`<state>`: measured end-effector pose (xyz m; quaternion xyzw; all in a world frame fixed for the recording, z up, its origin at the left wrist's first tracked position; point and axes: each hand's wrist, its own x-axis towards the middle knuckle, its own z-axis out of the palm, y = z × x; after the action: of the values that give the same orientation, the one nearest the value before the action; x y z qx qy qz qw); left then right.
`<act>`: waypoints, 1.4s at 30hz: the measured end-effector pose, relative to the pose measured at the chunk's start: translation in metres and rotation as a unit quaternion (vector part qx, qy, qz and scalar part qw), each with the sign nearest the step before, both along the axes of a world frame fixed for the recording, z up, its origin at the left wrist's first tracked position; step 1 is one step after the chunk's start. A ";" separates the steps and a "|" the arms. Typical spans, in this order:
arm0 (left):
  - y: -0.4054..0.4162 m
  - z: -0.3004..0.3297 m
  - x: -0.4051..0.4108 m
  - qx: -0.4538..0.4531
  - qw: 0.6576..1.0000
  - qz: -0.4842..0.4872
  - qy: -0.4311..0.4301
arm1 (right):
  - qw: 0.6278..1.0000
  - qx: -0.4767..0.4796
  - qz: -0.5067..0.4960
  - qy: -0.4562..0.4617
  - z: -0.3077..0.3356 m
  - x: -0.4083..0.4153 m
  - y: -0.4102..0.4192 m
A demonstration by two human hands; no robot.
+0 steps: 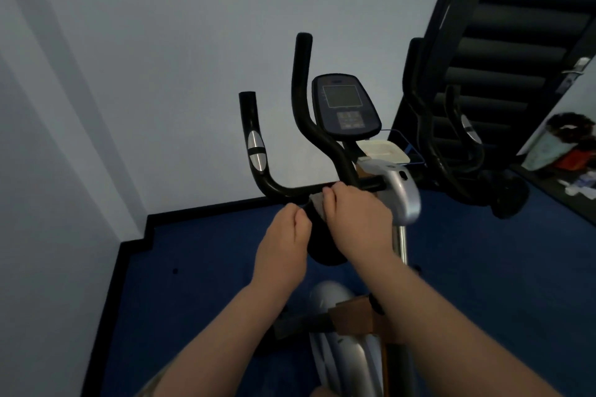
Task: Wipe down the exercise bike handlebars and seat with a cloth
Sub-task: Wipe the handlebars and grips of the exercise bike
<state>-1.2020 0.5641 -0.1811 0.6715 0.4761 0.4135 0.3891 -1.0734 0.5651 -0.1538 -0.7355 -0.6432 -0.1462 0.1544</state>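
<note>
Grey cloth [317, 203], soft and light, sits bunched between both hands against the handlebar [292, 192]. The right hand [356, 219] curls over it; the left hand [285, 235] pinches its edge. Best gripped wrapped round the stiff, smooth tube.

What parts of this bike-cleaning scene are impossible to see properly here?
- Cloth: mostly hidden under the right hand and left hand, head view.
- Seat: not visible in the frame.
- Console screen: too dim and small to read.
- Objects at far right: blurred, cut by edge.
</note>
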 end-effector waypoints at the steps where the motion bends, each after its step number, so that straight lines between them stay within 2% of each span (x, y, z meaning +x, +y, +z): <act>1: -0.001 -0.001 0.000 0.004 1.000 0.000 -0.006 | 0.996 0.044 -0.023 0.073 -0.008 -0.001 -0.007; 3: -0.001 -0.001 -0.001 0.014 1.000 -0.008 -0.005 | 0.975 0.084 -0.028 0.205 -0.018 -0.005 -0.022; 4: 0.001 -0.001 -0.002 0.018 1.000 -0.011 -0.002 | 0.970 0.086 -0.028 0.225 -0.021 -0.006 -0.026; 9: 0.005 0.000 -0.001 0.021 1.000 -0.015 -0.005 | 0.992 -0.028 -0.025 0.120 0.002 0.008 0.002; 11: 0.004 -0.002 -0.002 0.024 1.000 -0.018 -0.008 | 0.989 -0.061 -0.023 0.133 0.011 0.011 0.009; 15: 0.001 -0.004 -0.003 0.025 0.999 -0.015 -0.012 | 0.952 0.062 -0.035 0.298 -0.016 0.001 -0.025; 16: 0.001 -0.004 -0.003 0.027 0.999 -0.014 -0.010 | 0.949 0.073 -0.041 0.305 -0.022 -0.001 -0.034; 18: 0.002 -0.004 -0.002 0.027 0.999 -0.015 -0.009 | 0.968 0.048 -0.048 0.242 -0.023 0.006 -0.032; 21: 0.003 -0.002 -0.002 0.025 1.000 -0.012 -0.012 | 0.999 -0.031 -0.018 0.041 -0.005 0.018 -0.008; 23: 0.002 -0.002 0.000 0.023 0.999 -0.006 -0.023 | 0.996 -0.085 0.005 -0.006 0.007 0.024 0.002; 24: 0.001 -0.002 0.002 0.022 0.999 -0.003 -0.027 | 0.996 -0.088 0.004 0.000 0.006 0.025 0.001; 25: -0.001 -0.003 0.002 0.022 0.999 0.000 -0.025 | 0.997 -0.069 -0.010 0.013 0.001 0.024 -0.004; 26: -0.001 -0.003 0.002 0.023 1.000 0.002 -0.021 | 0.996 -0.036 -0.025 0.072 -0.008 0.021 -0.013; 28: -0.001 -0.004 0.000 0.025 1.000 -0.002 -0.013 | 0.957 0.049 -0.052 0.280 -0.024 0.009 -0.030; 29: -0.001 -0.004 -0.001 0.026 1.000 -0.006 -0.010 | 0.942 0.060 -0.047 0.326 -0.031 0.006 -0.035; 30: 0.000 -0.003 -0.001 0.027 1.000 -0.009 -0.007 | 0.956 0.046 -0.025 0.288 -0.033 0.010 -0.035; 32: 0.001 -0.001 -0.002 0.030 0.999 -0.016 0.001 | 0.993 -0.045 0.034 0.103 -0.021 0.028 -0.033; 34: 0.002 -0.001 -0.004 0.032 0.999 -0.022 0.004 | 0.986 -0.135 0.085 -0.051 0.002 0.046 -0.026; 35: 0.002 -0.002 -0.005 0.034 0.999 -0.025 0.000 | 0.981 -0.155 0.095 -0.066 0.012 0.055 -0.024; 37: 0.002 -0.002 -0.005 0.035 0.999 -0.027 -0.009 | 0.987 -0.145 0.063 -0.036 0.036 0.062 -0.023; 39: 0.001 -0.003 -0.003 0.027 0.999 -0.020 -0.025 | 0.998 -0.062 0.030 -0.014 0.051 0.068 -0.021; 42: 0.000 -0.005 0.000 0.021 0.999 -0.009 -0.030 | 0.997 0.049 0.038 0.033 0.062 0.062 -0.012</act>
<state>-1.2022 0.5641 -0.1859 0.6715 0.4492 0.4397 0.3924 -1.0110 0.5528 -0.0916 -0.7062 -0.6575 -0.1471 0.2174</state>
